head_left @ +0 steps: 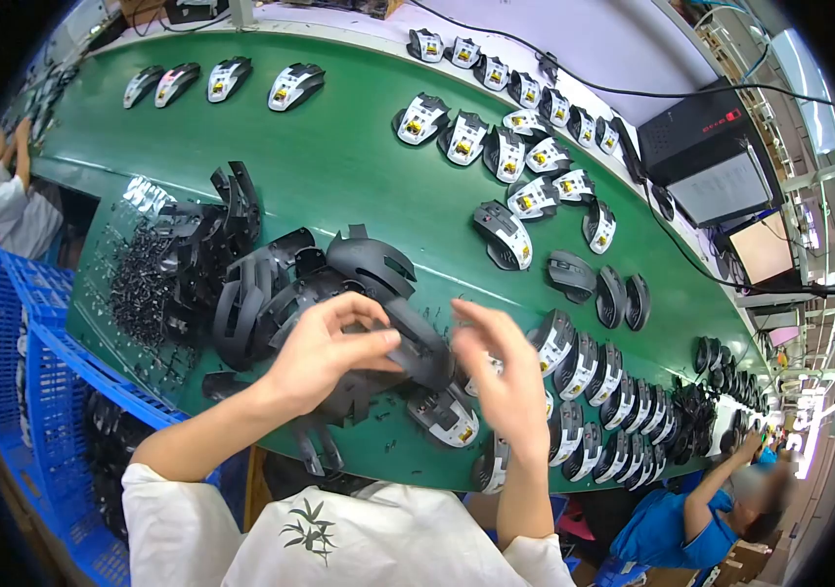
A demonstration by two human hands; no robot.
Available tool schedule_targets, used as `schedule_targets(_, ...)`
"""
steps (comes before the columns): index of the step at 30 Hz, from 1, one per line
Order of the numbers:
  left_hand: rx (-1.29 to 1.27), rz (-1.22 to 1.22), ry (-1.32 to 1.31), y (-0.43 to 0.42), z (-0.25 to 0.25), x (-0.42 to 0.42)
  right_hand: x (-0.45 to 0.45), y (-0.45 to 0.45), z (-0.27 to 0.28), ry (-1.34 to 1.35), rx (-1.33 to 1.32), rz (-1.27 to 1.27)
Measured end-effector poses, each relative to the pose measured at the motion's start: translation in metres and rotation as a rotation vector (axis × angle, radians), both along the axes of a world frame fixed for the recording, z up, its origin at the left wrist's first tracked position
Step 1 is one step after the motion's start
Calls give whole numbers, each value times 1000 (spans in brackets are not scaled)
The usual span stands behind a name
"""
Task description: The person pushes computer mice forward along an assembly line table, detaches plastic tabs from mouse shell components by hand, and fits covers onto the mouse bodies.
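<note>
My left hand (325,350) is curled, thumb and fingers closed at the edge of a black mouse shell (419,344) between my hands; its grip is partly hidden. To the right, my right hand (502,367) is blurred, its fingers stretched and apart, with nothing visible in them. Black plastic mouse covers (371,259) lie heaped under and beyond my left hand. Below the held shell, a mouse with a white-and-black body (445,416) rests on the green table (339,166).
Small black parts (149,284) are piled at the left. Mice in rows (574,362) fill the right side, with more mice (466,137) farther back. Blue crates (56,382) stand at the left edge. A black computer case (706,142) sits behind. A person in blue (677,528) works at right.
</note>
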State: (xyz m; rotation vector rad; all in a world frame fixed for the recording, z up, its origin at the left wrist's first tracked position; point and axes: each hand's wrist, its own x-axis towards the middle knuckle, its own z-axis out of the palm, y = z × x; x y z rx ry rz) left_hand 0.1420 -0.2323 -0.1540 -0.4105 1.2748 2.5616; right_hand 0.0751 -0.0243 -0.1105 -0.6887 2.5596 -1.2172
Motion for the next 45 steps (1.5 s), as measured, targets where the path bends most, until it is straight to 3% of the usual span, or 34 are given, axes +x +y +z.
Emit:
schedule_targets(2,181,101,-36,-4,-6,-1,10,0,15,29,-30,159)
schedule_targets(4,188,122,-47,1,1,-1,5,-4,16,129,31,213)
schedule_targets(8,200,214,-53,6,19,-1,-57,9,5,187,36,136)
schedule_targets(10,-378,59,116,3,17,2,-106,17,-11,203,49,-78)
schedule_targets(12,-954,-111,283,1,13,3,-145,31,-29,194,165,-80)
schedule_targets(13,-957,-107,285,0,8,3,-158,35,-38,198,162,-79)
schedule_targets(17,-1424,-325,720,2,-18,13,-188,40,-66,263,371,142)
schedule_targets(22,-1560,-442,715,5,-21,14,-198,36,-40,-106,464,127)
schedule_targets(28,-1554,-441,686,4,-26,14,-169,45,-72,66,467,48)
schedule_targets(32,-1276,-236,586,7,-12,11,-167,57,-92,319,297,90)
schedule_targets(33,-1278,-239,583,8,-9,9,-155,48,-76,247,231,44)
schedule_targets(35,-685,-87,331,12,-2,5,-120,29,-42,172,162,14)
schedule_targets(37,-92,62,80,10,3,3,-81,9,-14,58,-13,147)
schedule_targets(39,-30,53,49,3,8,2,-51,-6,-1,156,-58,335)
schedule_targets(43,173,19,-11,-9,14,-3,-27,-17,0,149,-91,356)
schedule_targets(45,78,2,87,-12,11,-3,-25,-8,2,-318,-323,180)
